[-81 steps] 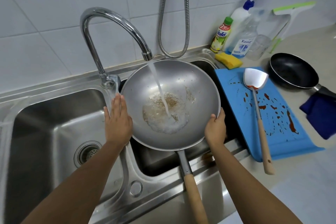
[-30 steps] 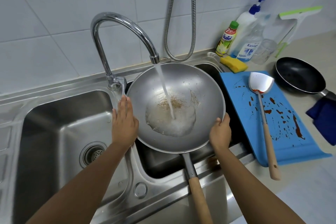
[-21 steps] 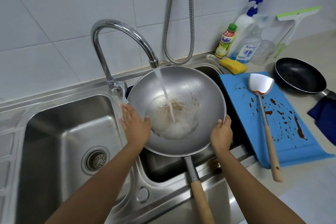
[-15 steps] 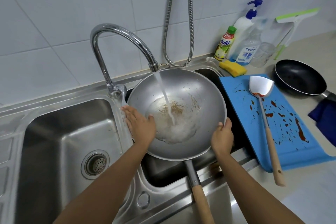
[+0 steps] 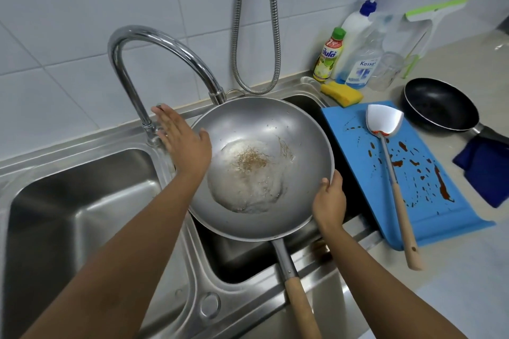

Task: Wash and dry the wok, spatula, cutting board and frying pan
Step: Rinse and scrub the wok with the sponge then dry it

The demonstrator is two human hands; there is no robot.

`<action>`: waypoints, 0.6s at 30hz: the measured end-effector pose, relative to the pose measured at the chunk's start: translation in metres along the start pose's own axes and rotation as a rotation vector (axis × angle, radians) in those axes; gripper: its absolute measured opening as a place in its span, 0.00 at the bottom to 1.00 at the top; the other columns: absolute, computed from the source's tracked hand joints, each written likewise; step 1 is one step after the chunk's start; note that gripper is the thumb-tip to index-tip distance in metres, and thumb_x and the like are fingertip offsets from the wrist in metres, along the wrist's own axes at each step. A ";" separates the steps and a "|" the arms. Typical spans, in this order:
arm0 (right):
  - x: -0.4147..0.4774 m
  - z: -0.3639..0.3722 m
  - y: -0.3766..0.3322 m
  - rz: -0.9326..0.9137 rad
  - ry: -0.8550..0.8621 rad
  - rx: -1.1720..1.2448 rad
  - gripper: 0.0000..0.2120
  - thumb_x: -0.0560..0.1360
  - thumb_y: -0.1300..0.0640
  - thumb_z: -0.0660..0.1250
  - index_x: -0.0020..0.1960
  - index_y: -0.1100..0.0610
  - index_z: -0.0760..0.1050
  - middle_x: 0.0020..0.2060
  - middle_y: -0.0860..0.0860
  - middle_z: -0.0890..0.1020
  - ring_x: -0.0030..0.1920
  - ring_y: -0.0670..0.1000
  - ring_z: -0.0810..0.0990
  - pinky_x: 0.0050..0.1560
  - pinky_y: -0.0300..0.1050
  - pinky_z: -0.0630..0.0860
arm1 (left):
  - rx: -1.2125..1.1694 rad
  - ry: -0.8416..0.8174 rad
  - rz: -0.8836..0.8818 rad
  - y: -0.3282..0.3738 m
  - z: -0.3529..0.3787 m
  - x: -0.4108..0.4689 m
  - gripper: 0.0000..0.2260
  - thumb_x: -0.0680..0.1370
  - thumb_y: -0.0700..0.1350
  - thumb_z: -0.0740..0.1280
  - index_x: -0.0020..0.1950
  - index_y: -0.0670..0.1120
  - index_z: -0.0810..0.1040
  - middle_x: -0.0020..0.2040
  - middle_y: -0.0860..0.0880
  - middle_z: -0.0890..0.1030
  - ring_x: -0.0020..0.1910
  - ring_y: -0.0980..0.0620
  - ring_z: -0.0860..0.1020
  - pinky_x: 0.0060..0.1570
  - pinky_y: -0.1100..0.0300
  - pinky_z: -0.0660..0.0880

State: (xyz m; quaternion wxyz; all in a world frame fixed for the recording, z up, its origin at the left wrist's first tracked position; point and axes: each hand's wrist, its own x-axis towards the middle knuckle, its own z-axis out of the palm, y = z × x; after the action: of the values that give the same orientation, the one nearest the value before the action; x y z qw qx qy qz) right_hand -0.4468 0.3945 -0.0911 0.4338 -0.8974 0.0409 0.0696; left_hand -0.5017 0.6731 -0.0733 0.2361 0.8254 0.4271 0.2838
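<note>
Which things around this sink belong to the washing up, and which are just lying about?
Job: wok, spatula, cutting board, frying pan; probably yellow sponge, blue cloth.
Lying about: green-capped bottle, pump bottle, spray bottle, squeegee.

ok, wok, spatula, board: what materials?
Wok: bare grey metal, likely steel or aluminium, with a dull brushed sheen; the handle's end looks wooden.
Spatula: bright, mirror-like blade and shaft, probably stainless; pale wooden grip.
Board: uniform matte blue, probably plastic or silicone.
</note>
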 end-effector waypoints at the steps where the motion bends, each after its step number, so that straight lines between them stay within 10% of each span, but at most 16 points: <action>1: 0.000 0.000 0.001 -0.002 0.000 0.007 0.17 0.85 0.55 0.52 0.72 0.57 0.64 0.56 0.56 0.80 0.54 0.57 0.79 0.53 0.51 0.77 | 0.045 -0.003 0.034 -0.007 0.000 -0.003 0.39 0.76 0.43 0.61 0.78 0.36 0.40 0.79 0.36 0.42 0.79 0.40 0.44 0.75 0.45 0.43; 9: 0.004 0.004 0.007 -0.016 0.017 0.042 0.17 0.85 0.54 0.52 0.72 0.56 0.65 0.57 0.55 0.79 0.55 0.56 0.79 0.56 0.52 0.77 | 0.666 -0.673 0.286 -0.040 0.056 -0.045 0.30 0.84 0.55 0.47 0.80 0.42 0.42 0.80 0.42 0.41 0.79 0.43 0.40 0.75 0.43 0.37; 18: 0.005 0.006 0.009 -0.023 0.045 0.054 0.17 0.84 0.54 0.53 0.72 0.55 0.66 0.57 0.54 0.79 0.54 0.53 0.78 0.55 0.48 0.76 | 0.321 -1.201 0.600 0.007 0.077 -0.121 0.31 0.83 0.61 0.43 0.79 0.49 0.35 0.78 0.48 0.32 0.76 0.49 0.31 0.74 0.44 0.34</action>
State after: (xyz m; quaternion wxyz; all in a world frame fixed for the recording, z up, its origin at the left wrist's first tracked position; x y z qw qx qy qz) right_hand -0.4431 0.3935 -0.1019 0.4577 -0.8870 0.0421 0.0434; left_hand -0.5033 0.5567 -0.1571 0.2179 0.9468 0.0122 -0.2364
